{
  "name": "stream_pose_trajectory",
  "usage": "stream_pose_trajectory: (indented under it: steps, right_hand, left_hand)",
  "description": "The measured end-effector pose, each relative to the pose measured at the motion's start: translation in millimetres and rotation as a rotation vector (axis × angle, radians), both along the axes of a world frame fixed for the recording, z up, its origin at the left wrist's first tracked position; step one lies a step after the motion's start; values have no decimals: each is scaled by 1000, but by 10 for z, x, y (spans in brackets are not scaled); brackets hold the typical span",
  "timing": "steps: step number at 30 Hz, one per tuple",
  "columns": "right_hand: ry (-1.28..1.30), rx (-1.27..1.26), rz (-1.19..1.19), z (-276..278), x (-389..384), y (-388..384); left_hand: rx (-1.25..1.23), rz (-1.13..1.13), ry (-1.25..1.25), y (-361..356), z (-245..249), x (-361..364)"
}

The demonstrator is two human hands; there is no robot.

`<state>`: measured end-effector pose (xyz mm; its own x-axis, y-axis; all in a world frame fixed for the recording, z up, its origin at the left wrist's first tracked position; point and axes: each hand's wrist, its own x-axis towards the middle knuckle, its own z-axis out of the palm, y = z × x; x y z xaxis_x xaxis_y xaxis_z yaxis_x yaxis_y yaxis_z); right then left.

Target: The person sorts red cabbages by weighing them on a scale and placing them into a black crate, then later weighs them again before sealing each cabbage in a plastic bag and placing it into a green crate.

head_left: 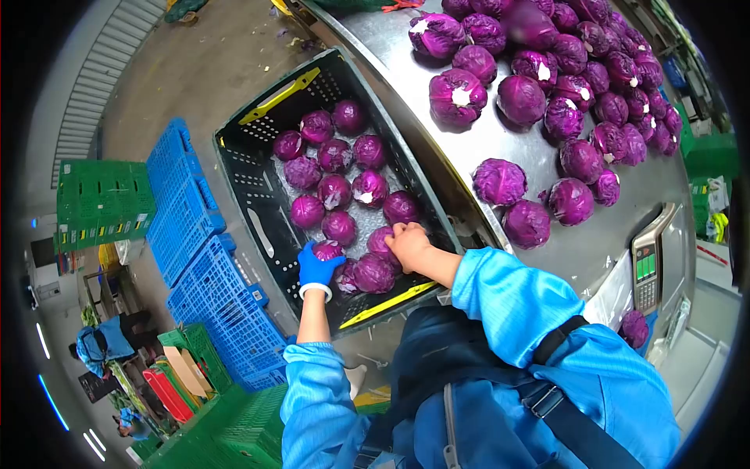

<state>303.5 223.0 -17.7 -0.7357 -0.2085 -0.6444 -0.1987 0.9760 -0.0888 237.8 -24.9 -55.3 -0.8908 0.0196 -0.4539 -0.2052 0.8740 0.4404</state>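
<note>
Both my hands reach down into a black plastic crate (pixel 234 176) with yellow handles, where several red cabbages lie on its floor. My left hand (pixel 316 268), in a blue glove, has its fingers curled over a red cabbage (pixel 327 249) near the crate's front end. My bare right hand (pixel 411 247) rests with bent fingers on another red cabbage (pixel 380 240), close to the crate's right wall. Just between and below the hands sits a further red cabbage (pixel 374 273). My palms hide parts of both held cabbages.
A steel table (pixel 574 258) on the right carries a large heap of red cabbages (pixel 522 100) and a digital scale (pixel 647 270). Blue pallets (pixel 223 293) and green crates (pixel 105 199) stand to the left. People (pixel 109 344) are in the lower left background.
</note>
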Motion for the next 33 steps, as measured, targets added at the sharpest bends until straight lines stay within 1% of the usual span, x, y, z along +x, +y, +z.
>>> stream_pose_trajectory:
  steps: [2, 4, 5, 6, 7, 8, 9, 10, 11, 12, 13, 14, 15, 16, 17, 18, 19, 20, 21, 22, 23, 24, 25, 27, 29, 30, 31, 33]
  right_hand:
    - [-64, 67, -79, -184, 28, -8]
    - [-90, 83, -68, -638, 39, -16]
    - [-103, 94, -69, -781, 57, 14]
    - [-65, 105, -111, -712, 88, -29]
    - [18, 161, -95, -828, 143, -89]
    - [41, 217, -163, -866, 164, -128]
    - [87, 210, -222, -899, 214, -151]
    - [104, 190, -182, -985, 244, -164]
    - [90, 97, -231, -912, 240, -156]
    - [84, 90, -174, -795, 197, -173]
    - [50, 23, -141, -598, 134, -191]
    - [38, -218, -62, -65, 116, -13]
    - [163, -498, -157, 225, 174, 113]
    - [336, -674, -230, 526, 252, 283]
    - [606, -816, -263, 747, 340, 530]
    - [841, -883, -309, 1022, 413, 854]
    - [984, -937, -536, 1249, 572, 1225]
    - [1118, -726, -697, 1356, 782, 1585]
    - [1042, -647, -919, 1377, 1027, 1943]
    - [1148, -373, -1079, 1180, 1256, 2263]
    - [1125, -268, -1070, 1117, 1465, 2603]
    - [1092, -281, -1161, 1030, 1668, 2789]
    - [1102, -308, -1189, 906, 1812, 2914]
    - [1118, -356, -1085, 885, 1871, 2918]
    - [1076, -453, -956, 789, 1864, 2830]
    - [1081, -509, -936, 721, 1853, 2759]
    - [1088, -563, -914, 681, 1844, 2693]
    - [1025, -753, -965, 864, 1882, 2631]
  left_hand:
    - [-1, -25, 47, -45, -135, 51]
    - [11, -7, 80, -81, -257, 72]
    - [21, -5, 96, -105, -321, 80]
    - [34, -44, 78, -185, -422, 50]
    - [56, -54, 60, -163, -367, 32]
    - [6, -69, 126, -141, -345, 48]
    - [11, -71, 140, -126, -312, 72]
    - [19, -78, 138, -152, -345, 86]
    - [-8, -87, 147, -150, -350, 107]
    - [-95, -118, 168, -108, -306, 119]
    - [-241, -173, 254, 13, -183, 158]
    - [-174, -191, 337, 110, -46, 180]
    - [-101, -205, 419, 217, 66, 183]
    - [32, -204, 469, 328, 136, 170]
    - [163, -200, 517, 444, 223, 148]
    - [287, -173, 547, 695, 392, 151]
    - [419, -169, 574, 984, 557, 167]
    - [525, -218, 538, 1290, 727, 204]
    - [627, -265, 498, 1605, 879, 258]
    - [645, -414, 464, 1944, 1005, 303]
    - [656, -556, 433, 2291, 1098, 344]
    - [592, -749, 454, 2617, 1167, 373]
    - [520, -944, 471, 2930, 1216, 391]
    - [212, -1169, 470, 3480, 1229, 477]
    - [327, -1173, 457, 3786, 897, 380]
    - [374, -1146, 469, 3876, 833, 301]
    - [341, -1140, 444, 3973, 950, 249]
    - [875, -628, -42, 4010, 691, 75]
